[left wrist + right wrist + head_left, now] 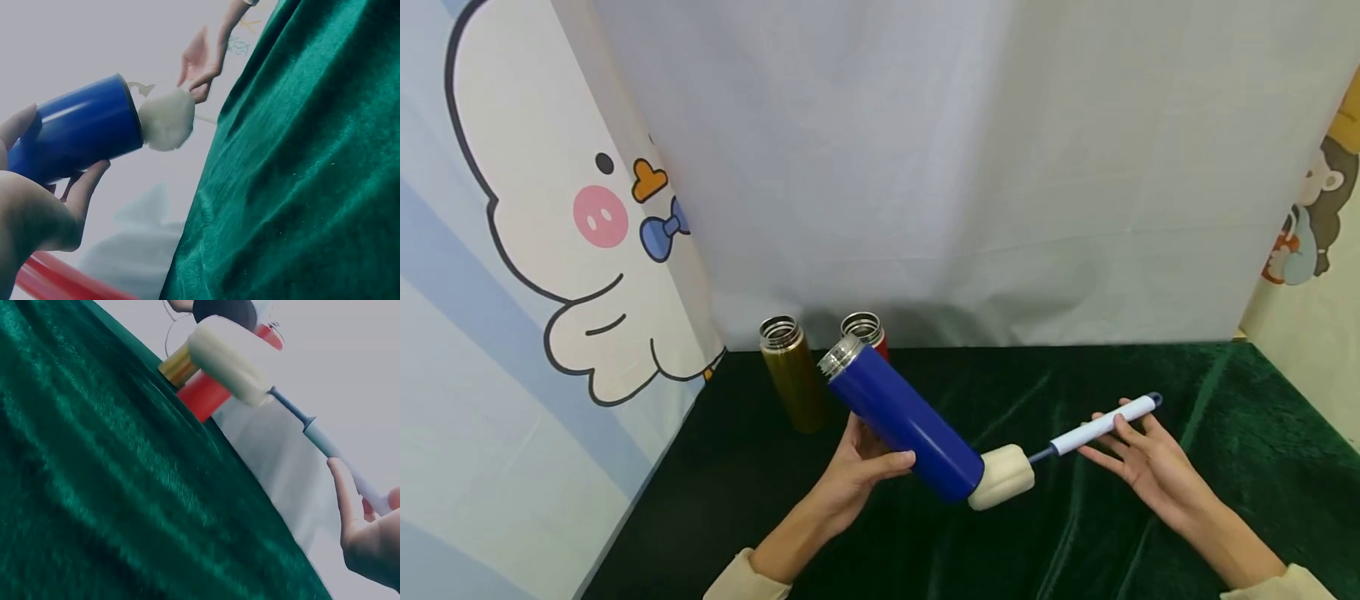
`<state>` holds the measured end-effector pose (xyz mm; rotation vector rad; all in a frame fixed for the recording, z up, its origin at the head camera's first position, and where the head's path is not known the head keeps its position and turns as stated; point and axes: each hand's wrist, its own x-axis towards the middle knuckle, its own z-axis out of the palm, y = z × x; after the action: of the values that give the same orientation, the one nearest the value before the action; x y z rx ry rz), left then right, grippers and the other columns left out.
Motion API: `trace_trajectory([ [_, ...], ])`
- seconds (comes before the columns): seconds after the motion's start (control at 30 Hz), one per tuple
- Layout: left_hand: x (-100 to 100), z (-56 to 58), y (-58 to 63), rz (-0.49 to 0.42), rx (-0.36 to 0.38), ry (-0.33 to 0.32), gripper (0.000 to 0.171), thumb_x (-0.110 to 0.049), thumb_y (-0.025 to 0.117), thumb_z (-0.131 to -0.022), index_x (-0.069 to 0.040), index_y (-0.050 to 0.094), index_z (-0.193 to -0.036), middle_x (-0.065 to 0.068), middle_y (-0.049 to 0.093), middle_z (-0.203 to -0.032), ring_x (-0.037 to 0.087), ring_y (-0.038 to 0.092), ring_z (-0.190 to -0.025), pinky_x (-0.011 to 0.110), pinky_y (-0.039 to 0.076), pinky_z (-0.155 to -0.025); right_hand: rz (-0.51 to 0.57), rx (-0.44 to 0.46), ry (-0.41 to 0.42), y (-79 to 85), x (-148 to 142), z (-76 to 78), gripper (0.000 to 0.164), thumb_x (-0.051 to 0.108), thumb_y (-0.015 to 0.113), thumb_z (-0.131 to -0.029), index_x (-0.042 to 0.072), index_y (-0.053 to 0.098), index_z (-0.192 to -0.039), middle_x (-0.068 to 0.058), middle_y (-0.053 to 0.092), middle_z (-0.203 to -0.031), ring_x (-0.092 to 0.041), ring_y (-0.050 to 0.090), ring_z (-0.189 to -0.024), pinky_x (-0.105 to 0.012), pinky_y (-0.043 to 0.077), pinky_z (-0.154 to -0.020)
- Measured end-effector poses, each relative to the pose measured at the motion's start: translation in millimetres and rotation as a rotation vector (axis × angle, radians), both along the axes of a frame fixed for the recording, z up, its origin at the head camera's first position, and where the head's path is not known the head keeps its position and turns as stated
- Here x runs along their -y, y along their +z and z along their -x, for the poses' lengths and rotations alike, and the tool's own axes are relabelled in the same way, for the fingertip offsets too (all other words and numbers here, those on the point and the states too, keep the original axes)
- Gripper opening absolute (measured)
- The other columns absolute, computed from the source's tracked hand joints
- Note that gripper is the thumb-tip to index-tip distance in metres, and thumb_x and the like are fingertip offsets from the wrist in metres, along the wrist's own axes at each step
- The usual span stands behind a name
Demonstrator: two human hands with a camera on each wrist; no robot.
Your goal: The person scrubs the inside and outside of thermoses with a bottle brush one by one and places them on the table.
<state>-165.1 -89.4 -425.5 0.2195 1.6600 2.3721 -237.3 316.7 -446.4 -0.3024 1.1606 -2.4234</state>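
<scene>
My left hand [859,475] grips a blue bottle [904,417] with an open metal mouth [841,357], tilted so that the mouth points up and left. In my right hand [1150,467] is a bottle brush by its pale handle [1101,427], pinched between thumb and fingers. The brush's cream sponge head [1002,477] lies against the bottle's base end in the head view. The left wrist view shows the sponge [167,119] beside the blue base [81,128]. From the right wrist, the sponge [228,359] partly covers the bottles behind it.
A gold bottle [795,383] without a lid stands at the back left of the dark green cloth [1015,550]. Next to it is a red bottle [881,343], mostly hidden by the blue one. A pale curtain [925,167] hangs behind the table.
</scene>
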Motion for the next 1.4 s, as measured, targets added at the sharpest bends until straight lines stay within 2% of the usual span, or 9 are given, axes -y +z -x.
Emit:
trace_trajectory([
  [0.07, -2.9, 0.1, -1.0, 0.022, -0.01, -0.002, 0.087, -0.009, 0.067, -0.094, -0.035, 0.014, -0.158, 0.012, 0.036, -0.16, 0.03, 0.043, -0.145, 0.061, 0.033, -0.12, -0.067, -0.068, -0.023, 4.0, 8.6, -1.8, 0.043, 0.011, 0.036, -0.111, 0.028, 0.015, -0.144, 0.002, 0.063, -0.124, -0.013, 0.067, -0.118, -0.042, 0.059, -0.097],
  [0.17, -6.8, 1.2, -2.2, 0.058, -0.024, 0.01, 0.089, -0.012, 0.071, -0.093, -0.035, 0.015, -0.158, 0.01, 0.036, -0.161, 0.032, 0.039, -0.147, 0.064, 0.026, -0.122, -0.121, -0.173, -0.019, 8.1, 21.0, -6.2, 0.041, 0.009, 0.034, -0.111, 0.027, 0.017, -0.144, 0.001, 0.062, -0.124, -0.013, 0.067, -0.119, -0.043, 0.06, -0.095],
  [0.33, -9.1, 4.7, -1.7, 0.112, -0.094, 0.008, 0.093, -0.014, 0.077, -0.089, -0.035, 0.018, -0.158, 0.009, 0.039, -0.16, 0.032, 0.041, -0.146, 0.062, 0.03, -0.121, -0.124, -0.259, 0.041, 11.5, 34.9, -13.7, 0.038, 0.008, 0.03, -0.112, 0.026, 0.02, -0.143, 0.0, 0.066, -0.124, -0.015, 0.067, -0.121, -0.043, 0.06, -0.095],
  [0.47, -7.6, 7.6, 1.1, 0.166, -0.185, 0.007, 0.093, -0.016, 0.08, -0.087, -0.033, 0.023, -0.158, 0.012, 0.045, -0.156, 0.031, 0.049, -0.139, 0.057, 0.041, -0.116, -0.092, -0.26, 0.072, 10.6, 37.0, -17.3, 0.037, 0.007, 0.028, -0.112, 0.025, 0.02, -0.142, -0.001, 0.067, -0.125, -0.017, 0.067, -0.123, -0.045, 0.059, -0.096],
  [0.57, -4.3, 7.5, 2.4, 0.217, -0.212, 0.032, 0.093, -0.018, 0.082, -0.086, -0.033, 0.024, -0.158, 0.012, 0.048, -0.153, 0.03, 0.053, -0.134, 0.054, 0.048, -0.11, -0.065, -0.241, 0.07, 8.6, 32.7, -18.4, 0.035, 0.006, 0.028, -0.112, 0.024, 0.021, -0.141, -0.002, 0.065, -0.125, -0.017, 0.066, -0.123, -0.046, 0.059, -0.096],
  [0.87, 5.5, -4.5, 1.7, 0.291, -0.168, 0.097, 0.096, -0.016, 0.083, -0.084, -0.031, 0.024, -0.158, 0.015, 0.049, -0.151, 0.033, 0.055, -0.132, 0.053, 0.052, -0.107, -0.057, -0.134, -0.064, 7.5, 15.1, -15.8, 0.029, 0.01, 0.033, -0.112, 0.023, 0.031, -0.137, 0.001, 0.064, -0.124, -0.014, 0.068, -0.116, -0.042, 0.061, -0.093],
  [0.97, 4.1, -7.2, 4.0, 0.294, -0.187, 0.081, 0.096, -0.017, 0.083, -0.085, -0.03, 0.023, -0.159, 0.016, 0.049, -0.151, 0.033, 0.055, -0.131, 0.051, 0.053, -0.105, -0.05, -0.126, -0.085, 8.6, 12.9, -14.7, 0.026, 0.011, 0.034, -0.112, 0.024, 0.038, -0.135, 0.001, 0.065, -0.122, -0.014, 0.069, -0.114, -0.041, 0.061, -0.092],
  [1.2, -2.9, -9.2, 11.1, 0.254, -0.304, 0.035, 0.095, -0.017, 0.084, -0.084, -0.03, 0.026, -0.158, 0.016, 0.051, -0.149, 0.033, 0.058, -0.129, 0.048, 0.059, -0.097, -0.032, -0.156, -0.093, 11.5, 13.8, -12.5, 0.029, 0.012, 0.034, -0.112, 0.025, 0.043, -0.136, 0.001, 0.065, -0.121, -0.013, 0.068, -0.113, -0.038, 0.062, -0.09],
  [1.4, -4.5, -10.4, 13.9, 0.244, -0.307, 0.027, 0.094, -0.018, 0.084, -0.084, -0.03, 0.027, -0.158, 0.016, 0.052, -0.148, 0.032, 0.059, -0.128, 0.048, 0.059, -0.096, 0.022, -0.177, -0.093, 11.4, 16.1, -14.0, 0.029, 0.01, 0.032, -0.111, 0.024, 0.046, -0.133, 0.0, 0.066, -0.12, -0.014, 0.069, -0.113, -0.04, 0.062, -0.09],
])
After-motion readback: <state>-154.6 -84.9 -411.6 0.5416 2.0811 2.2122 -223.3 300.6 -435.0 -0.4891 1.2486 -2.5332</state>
